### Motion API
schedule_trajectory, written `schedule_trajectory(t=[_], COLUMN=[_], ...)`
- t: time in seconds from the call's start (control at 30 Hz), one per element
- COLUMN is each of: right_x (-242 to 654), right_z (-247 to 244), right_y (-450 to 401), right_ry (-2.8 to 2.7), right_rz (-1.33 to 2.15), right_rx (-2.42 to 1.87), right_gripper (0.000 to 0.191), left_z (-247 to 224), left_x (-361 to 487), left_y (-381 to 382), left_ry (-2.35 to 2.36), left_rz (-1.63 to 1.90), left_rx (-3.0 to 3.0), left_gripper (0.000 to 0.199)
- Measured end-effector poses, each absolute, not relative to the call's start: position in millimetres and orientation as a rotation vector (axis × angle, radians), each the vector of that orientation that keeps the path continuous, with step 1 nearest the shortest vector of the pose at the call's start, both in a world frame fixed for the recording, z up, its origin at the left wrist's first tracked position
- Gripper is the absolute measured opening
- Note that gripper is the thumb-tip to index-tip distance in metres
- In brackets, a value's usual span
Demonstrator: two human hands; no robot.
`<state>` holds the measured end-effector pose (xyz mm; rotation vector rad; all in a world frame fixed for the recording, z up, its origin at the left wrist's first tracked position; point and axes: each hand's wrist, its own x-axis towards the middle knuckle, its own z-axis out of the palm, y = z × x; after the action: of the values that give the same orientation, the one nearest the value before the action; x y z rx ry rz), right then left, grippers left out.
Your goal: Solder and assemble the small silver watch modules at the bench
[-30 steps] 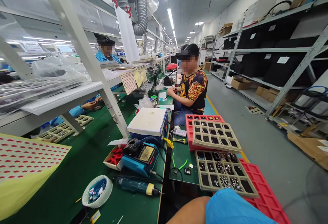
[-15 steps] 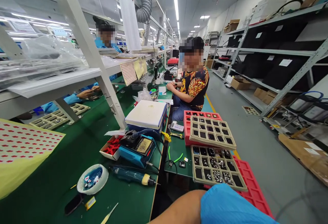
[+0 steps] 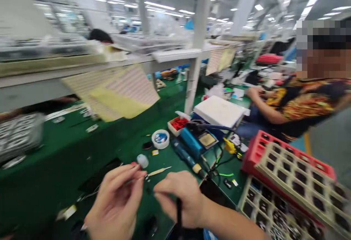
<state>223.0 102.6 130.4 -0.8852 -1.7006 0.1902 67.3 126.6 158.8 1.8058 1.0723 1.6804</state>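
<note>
My left hand (image 3: pixel 116 199) is raised over the green bench, thumb and fingertips drawn together. Whatever they pinch is too small and smeared to name. Facing it, my right hand (image 3: pixel 182 196) is closed around a thin black tool (image 3: pixel 179 214), whose kind the blur hides. A small gap separates the two hands' fingertips. Just beyond them lie a pale pointed stick (image 3: pixel 159 171) and a small translucent bottle or cap (image 3: pixel 142 161). Farther back are a white round dish (image 3: pixel 160 139) with blue contents, a yellow battery-like piece (image 3: pixel 155 152) and a blue electric screwdriver (image 3: pixel 186 156).
A blue soldering station (image 3: pixel 193 139) stands beside a red-filled box (image 3: pixel 177 123). Beige compartment trays (image 3: pixel 290 163) sit over a red tray (image 3: pixel 255 148) on the right. Yellow sheets (image 3: pixel 115 97) hang from the shelf. A co-worker (image 3: pixel 304 108) sits at the right.
The view has swung left and down onto the bench. Both my hands are now visible, close together; before, only a forearm and blue sleeve showed at the bottom.
</note>
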Motion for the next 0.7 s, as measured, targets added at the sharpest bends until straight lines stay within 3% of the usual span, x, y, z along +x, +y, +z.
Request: schedule_trajectory(t=[0.17, 0.7], right_x=[226, 218], right_z=[151, 156], right_y=[101, 101], right_ry=[-1.699, -1.643], right_rz=[0.196, 0.163], right_rx=[-0.922, -0.955], right_gripper=[0.009, 0.008], left_z=[159, 163], left_x=[64, 66], left_y=[122, 113], left_ry=[0.989, 0.929], left_rz=[1.696, 1.632], left_rx=[1.803, 1.853], left_gripper=[0.027, 0.032])
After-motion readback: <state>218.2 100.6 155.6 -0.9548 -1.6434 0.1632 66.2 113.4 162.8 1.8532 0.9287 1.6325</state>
